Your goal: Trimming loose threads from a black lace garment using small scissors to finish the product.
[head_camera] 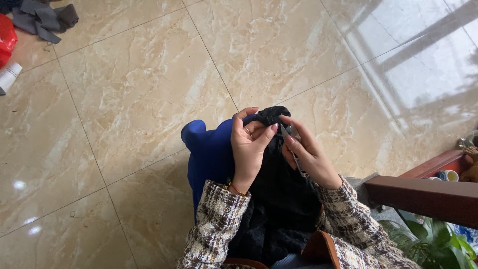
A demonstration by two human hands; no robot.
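In the head view, a bunched piece of black fabric (271, 115) is pinched between the fingers of the left hand (251, 144) above the lap, over a blue garment (209, 149). Small metal scissors (294, 144) are gripped in the right hand (311, 157), blades touching the fabric. Grey cloth (45, 19) lies on the tiled floor (139, 89).

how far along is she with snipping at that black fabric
Done: cannot tell; no cut scraps or finished edges show. In hand: the left hand pinches a bunched bit of black fabric over the blue garment, while the right hand holds small scissors against it. Left: most of the fabric lies heaped in the lap.
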